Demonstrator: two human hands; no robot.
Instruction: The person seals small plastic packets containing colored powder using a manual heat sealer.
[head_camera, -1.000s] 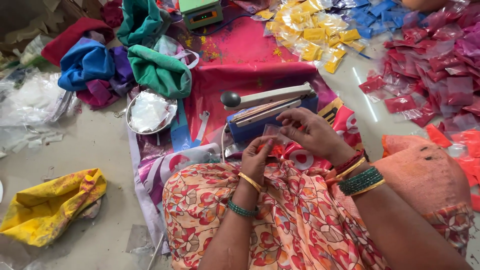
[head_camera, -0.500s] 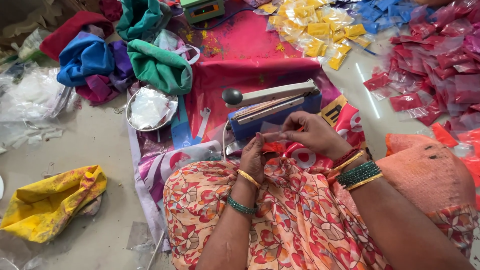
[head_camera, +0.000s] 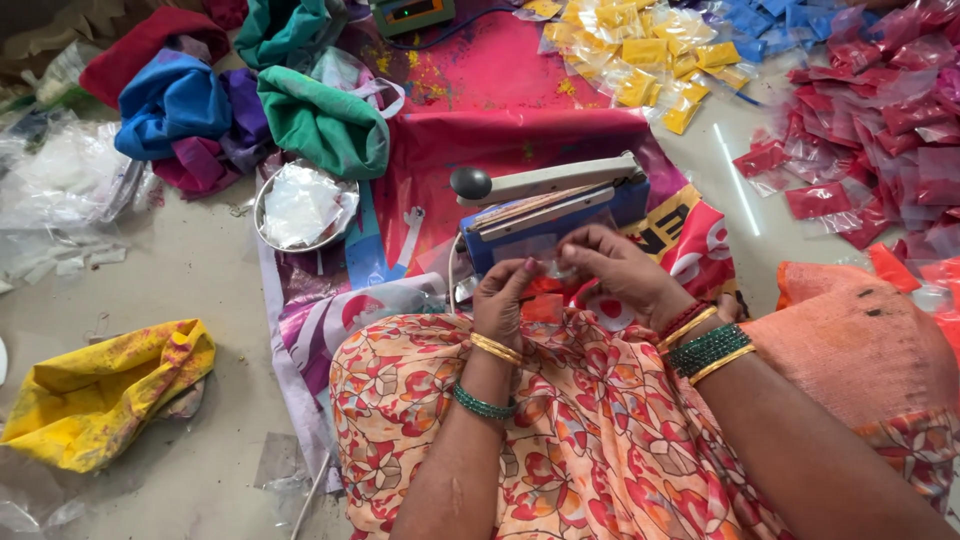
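My left hand (head_camera: 503, 298) and my right hand (head_camera: 620, 270) meet over my lap, both pinching a small clear plastic packet (head_camera: 553, 266) with red powder in it. The packet is mostly hidden by my fingers. Just beyond my hands stands a blue heat sealer (head_camera: 545, 212) with a pale lever arm and a black knob (head_camera: 471, 183), its jaw raised. Bangles circle both wrists.
A steel bowl (head_camera: 268, 193) of clear bags sits left of the sealer on a red printed sheet (head_camera: 520, 135). Yellow packets (head_camera: 650, 55) and red packets (head_camera: 880, 140) lie at the back right. Cloth bundles (head_camera: 320, 120) lie back left, a yellow cloth (head_camera: 100, 395) front left, an orange sack (head_camera: 860, 340) at right.
My hands have stayed together in front of the sealer, shifting slightly as the fingers work the packet. The view has tilted a little.
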